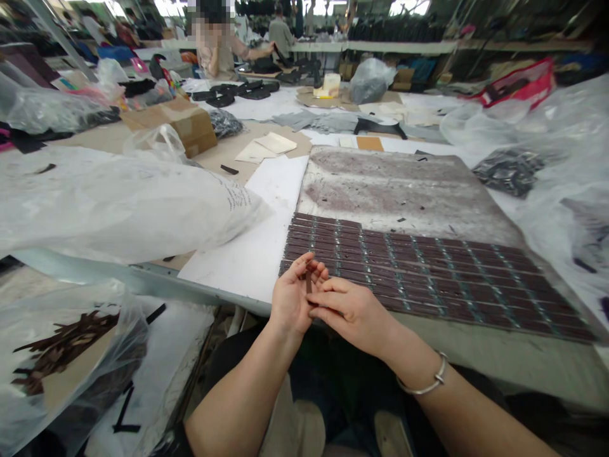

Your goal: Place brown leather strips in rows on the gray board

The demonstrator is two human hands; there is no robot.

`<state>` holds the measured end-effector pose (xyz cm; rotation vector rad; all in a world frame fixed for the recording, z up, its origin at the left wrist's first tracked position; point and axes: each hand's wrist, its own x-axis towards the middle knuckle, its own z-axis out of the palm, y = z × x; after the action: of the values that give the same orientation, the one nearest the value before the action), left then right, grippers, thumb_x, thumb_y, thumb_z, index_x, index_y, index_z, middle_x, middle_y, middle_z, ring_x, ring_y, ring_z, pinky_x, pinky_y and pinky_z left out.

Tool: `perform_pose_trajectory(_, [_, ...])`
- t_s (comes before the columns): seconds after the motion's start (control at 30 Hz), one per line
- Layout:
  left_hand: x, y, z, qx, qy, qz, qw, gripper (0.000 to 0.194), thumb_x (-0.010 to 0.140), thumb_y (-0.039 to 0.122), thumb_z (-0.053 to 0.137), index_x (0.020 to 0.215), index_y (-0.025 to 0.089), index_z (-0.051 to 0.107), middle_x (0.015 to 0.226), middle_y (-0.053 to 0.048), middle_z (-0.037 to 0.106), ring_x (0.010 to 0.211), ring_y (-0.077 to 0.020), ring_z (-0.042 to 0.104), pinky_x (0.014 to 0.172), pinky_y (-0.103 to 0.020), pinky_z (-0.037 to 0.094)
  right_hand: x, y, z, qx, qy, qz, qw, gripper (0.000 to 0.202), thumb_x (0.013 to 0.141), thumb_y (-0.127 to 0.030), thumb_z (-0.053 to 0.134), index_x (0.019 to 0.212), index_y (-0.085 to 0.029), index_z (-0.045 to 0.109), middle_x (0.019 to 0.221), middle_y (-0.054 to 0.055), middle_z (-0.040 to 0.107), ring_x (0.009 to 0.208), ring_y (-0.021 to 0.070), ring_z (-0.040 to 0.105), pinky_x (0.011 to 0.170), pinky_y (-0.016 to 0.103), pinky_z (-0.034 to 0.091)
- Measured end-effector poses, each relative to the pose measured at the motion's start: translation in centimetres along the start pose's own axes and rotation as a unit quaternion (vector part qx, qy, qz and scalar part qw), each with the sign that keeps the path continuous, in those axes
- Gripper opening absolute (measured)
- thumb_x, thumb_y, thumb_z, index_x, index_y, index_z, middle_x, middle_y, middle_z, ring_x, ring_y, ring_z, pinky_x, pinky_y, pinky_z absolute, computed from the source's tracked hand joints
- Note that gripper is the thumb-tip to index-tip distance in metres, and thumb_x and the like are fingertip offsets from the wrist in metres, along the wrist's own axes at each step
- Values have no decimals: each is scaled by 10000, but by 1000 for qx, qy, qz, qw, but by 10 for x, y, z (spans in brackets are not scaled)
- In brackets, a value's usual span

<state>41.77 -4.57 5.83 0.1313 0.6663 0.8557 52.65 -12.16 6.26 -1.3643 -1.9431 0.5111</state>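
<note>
A small dark brown strip [309, 282] stands out between my two hands, near the front edge of the table. My left hand [294, 295] is palm up with its fingers curled round the strip. The thumb and fingertips of my right hand [349, 311] pinch its lower end. Just beyond my hands, rows of similar brown strips [428, 273] lie side by side on the near part of a worn grey board [380, 184]. A few small dark scraps are scattered on the bare part of that board.
A large white plastic bag [118, 203] lies on the table at the left, before a cardboard box [176, 124]. Lower left, an open bag holds loose brown strips [66, 349]. Clear plastic bags [571, 152] pile up at the right. Across the table is a person [219, 54].
</note>
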Motion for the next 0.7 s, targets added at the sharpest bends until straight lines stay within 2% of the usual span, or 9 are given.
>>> perform_pose_trajectory(0.2, [-2, -10, 1, 33, -44, -7, 998, 147, 823, 133, 494, 938, 128, 586, 841, -73, 630, 900, -184, 655, 851, -300, 499, 0, 2, -5, 27, 18, 21, 999, 164, 836, -137, 573, 853, -207, 720, 860, 25, 665, 827, 131, 605, 782, 271, 489])
perform_pose_trajectory(0.3, [-2, -12, -1, 53, -49, -4, 997, 152, 831, 143, 501, 954, 127, 588, 877, -79, 636, 934, -188, 647, 838, -296, 497, -2, 0, -11, 95, 51, 103, 989, 118, 821, -189, 596, 786, -195, 708, 793, 18, 664, 764, 132, 601, 733, 276, 481])
perform_pose_trajectory(0.37, [0, -10, -2, 81, -34, 22, 996, 157, 825, 136, 510, 956, 129, 595, 834, -58, 626, 822, -144, 646, 730, -246, 499, -4, 1, -17, 192, 99, 198, 956, 115, 812, -274, 621, 805, -186, 696, 702, 7, 644, 659, 122, 584, 649, 268, 480])
perform_pose_trajectory(0.47, [0, -6, -2, 153, -40, 46, 986, 167, 807, 166, 562, 959, 124, 616, 733, -6, 563, 585, -59, 536, 513, -165, 396, -7, 6, -27, 352, 179, 306, 866, 212, 747, -378, 692, 821, -179, 684, 594, -19, 595, 535, 94, 527, 542, 238, 460])
perform_pose_trajectory(0.57, [-4, -3, 0, 240, -82, 35, 967, 277, 796, 333, 624, 943, 100, 649, 657, 28, 472, 465, -14, 353, 402, -154, 223, -10, 11, -36, 450, 224, 336, 796, 240, 678, -370, 756, 803, -178, 686, 665, -11, 618, 546, 67, 515, 525, 203, 455])
perform_pose_trajectory(0.63, [-7, -3, 1, 301, -109, 26, 947, 366, 762, 410, 658, 953, 98, 666, 583, 54, 408, 438, -6, 257, 393, -165, 145, -11, 13, -40, 483, 231, 345, 771, 241, 659, -351, 774, 798, -175, 688, 708, -7, 627, 557, 53, 512, 515, 179, 446])
perform_pose_trajectory(0.7, [-8, -4, 2, 364, -119, 30, 923, 383, 713, 404, 708, 956, 109, 680, 522, 68, 390, 431, -8, 221, 402, -175, 131, -12, 14, -42, 503, 232, 355, 753, 247, 648, -342, 784, 799, -173, 688, 710, -10, 623, 557, 45, 509, 507, 165, 440])
